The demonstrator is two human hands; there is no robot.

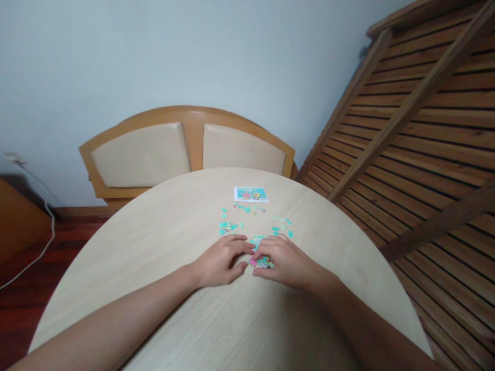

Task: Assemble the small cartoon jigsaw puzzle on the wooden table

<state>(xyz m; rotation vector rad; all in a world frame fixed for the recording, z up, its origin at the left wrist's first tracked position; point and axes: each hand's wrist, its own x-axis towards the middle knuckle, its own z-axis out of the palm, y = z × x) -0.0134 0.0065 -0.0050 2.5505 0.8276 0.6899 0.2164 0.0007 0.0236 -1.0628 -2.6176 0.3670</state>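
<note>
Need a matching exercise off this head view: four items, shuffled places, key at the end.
Column 1
1. picture card
2. white cable
3. right hand
4. slatted wooden frame

Column 2
A. runs down the left side of the view
B. beyond the right edge of the round table
C. on the table, farther from the person than the jigsaw pieces
D. partly in front of the nearest jigsaw pieces

Pairs: 1-C, 2-A, 3-D, 4-B

Beyond the far edge of the round table (154,242) — an arched wooden frame (194,139) with two cream panels (141,157), before a pale wall (174,51). Off the right edge, a slatted wooden structure (433,123); off the left — a white cable (53,224) and reddish floor (73,247).
</note>
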